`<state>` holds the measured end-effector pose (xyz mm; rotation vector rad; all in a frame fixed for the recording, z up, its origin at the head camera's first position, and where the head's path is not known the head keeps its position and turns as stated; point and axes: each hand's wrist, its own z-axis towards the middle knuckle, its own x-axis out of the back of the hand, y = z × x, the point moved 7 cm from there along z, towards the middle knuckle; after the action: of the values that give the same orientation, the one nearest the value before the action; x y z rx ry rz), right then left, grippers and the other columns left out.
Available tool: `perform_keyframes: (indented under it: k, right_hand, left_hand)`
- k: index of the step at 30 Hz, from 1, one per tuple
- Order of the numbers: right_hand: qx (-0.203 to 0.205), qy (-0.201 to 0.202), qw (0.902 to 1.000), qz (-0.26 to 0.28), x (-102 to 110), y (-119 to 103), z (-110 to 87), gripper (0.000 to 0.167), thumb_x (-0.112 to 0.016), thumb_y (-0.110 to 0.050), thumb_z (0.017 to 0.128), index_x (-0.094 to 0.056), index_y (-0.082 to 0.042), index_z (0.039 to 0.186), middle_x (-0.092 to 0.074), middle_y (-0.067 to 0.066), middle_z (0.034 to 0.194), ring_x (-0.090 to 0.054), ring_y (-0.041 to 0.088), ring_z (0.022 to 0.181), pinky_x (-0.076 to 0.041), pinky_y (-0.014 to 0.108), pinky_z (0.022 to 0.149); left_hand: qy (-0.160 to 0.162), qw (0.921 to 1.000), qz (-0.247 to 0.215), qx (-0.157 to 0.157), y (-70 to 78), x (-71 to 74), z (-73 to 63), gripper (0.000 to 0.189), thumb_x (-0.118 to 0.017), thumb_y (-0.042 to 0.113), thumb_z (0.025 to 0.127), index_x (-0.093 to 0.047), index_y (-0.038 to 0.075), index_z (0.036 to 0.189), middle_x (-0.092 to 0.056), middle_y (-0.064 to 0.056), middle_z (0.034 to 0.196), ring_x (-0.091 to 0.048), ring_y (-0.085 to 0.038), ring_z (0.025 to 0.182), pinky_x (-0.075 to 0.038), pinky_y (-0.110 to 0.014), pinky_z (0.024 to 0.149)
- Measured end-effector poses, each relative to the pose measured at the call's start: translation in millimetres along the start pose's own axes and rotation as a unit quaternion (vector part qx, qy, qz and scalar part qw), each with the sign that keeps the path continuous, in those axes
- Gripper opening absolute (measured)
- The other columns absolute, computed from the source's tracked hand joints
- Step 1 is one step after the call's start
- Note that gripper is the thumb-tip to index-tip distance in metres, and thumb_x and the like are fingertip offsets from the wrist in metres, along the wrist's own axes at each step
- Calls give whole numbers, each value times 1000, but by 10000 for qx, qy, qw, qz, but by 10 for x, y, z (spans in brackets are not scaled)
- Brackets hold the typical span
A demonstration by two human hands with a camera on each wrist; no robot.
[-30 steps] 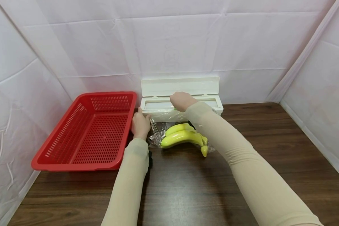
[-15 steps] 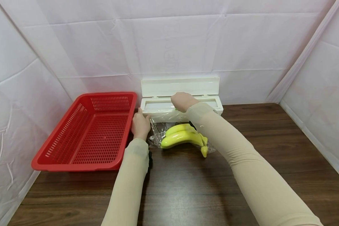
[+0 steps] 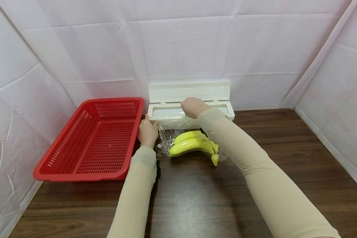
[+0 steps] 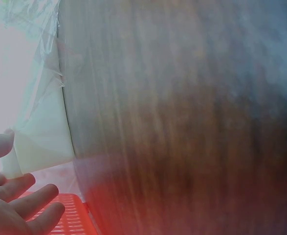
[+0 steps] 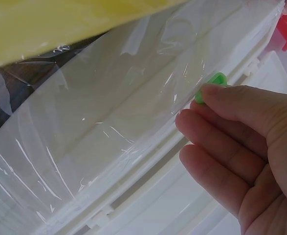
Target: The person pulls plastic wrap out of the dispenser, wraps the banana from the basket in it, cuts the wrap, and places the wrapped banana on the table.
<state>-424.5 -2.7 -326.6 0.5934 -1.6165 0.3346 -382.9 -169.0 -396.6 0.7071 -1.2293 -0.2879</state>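
Note:
An open white cling film dispenser (image 3: pixel 166 119) stands against the back wall, its lid (image 3: pixel 190 92) raised. My left hand (image 3: pixel 148 132) grips its left end; in the left wrist view the thumb (image 4: pixel 1 144) is on one side of the corner and the fingers (image 4: pixel 35 200) are around the end. My right hand (image 3: pixel 193 107) pinches a small green slide cutter (image 5: pixel 216 83) on the dispenser's edge. Clear cling film (image 5: pixel 109 122) stretches over the dispenser's front, down to a bunch of yellow bananas (image 3: pixel 191 145). Film bunches around the bananas. My right forearm hides the dispenser's right part.
A red plastic basket (image 3: pixel 126 167) with slotted walls stands to the left, close beside my left hand. White sheeting (image 3: pixel 178 49) hangs behind and on both sides of the dark wooden table (image 3: pixel 190 198).
My right hand has shifted very slightly to the right along the dispenser. The left hand, bananas and basket stay where they were.

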Motion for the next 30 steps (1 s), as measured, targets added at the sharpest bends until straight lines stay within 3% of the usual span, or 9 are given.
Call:
perform_keyframes:
  k: [10,21,30]
  right_hand:
    - [-32,-68,10000,51,-4,21,-11,32,-44,3,91,-43,-14,63,-44,1,62,-38,16,62,-42,30,65]
    - [-42,-55,10000,-33,7,25,-44,25,-47,-2,94,-52,-12,71,-52,3,67,-41,16,64,-42,31,65]
    - [-83,-52,9999,20,-5,43,-31,27,-47,-1,93,-50,-13,69,-52,3,67,-41,16,64,-42,30,65]
  left_hand:
    - [-3,10000,17,40,-3,-1,10,63,-55,30,95,-30,7,148,-52,-24,131,-52,-36,121,-43,-47,98]
    - [-2,10000,-28,30,-8,-9,15,63,-55,30,95,-31,7,148,-52,-24,131,-51,-36,121,-43,-47,98]
    - [12,10000,3,1,-16,0,21,63,-55,30,95,-30,7,148,-52,-24,130,-52,-37,120,-44,-48,97]
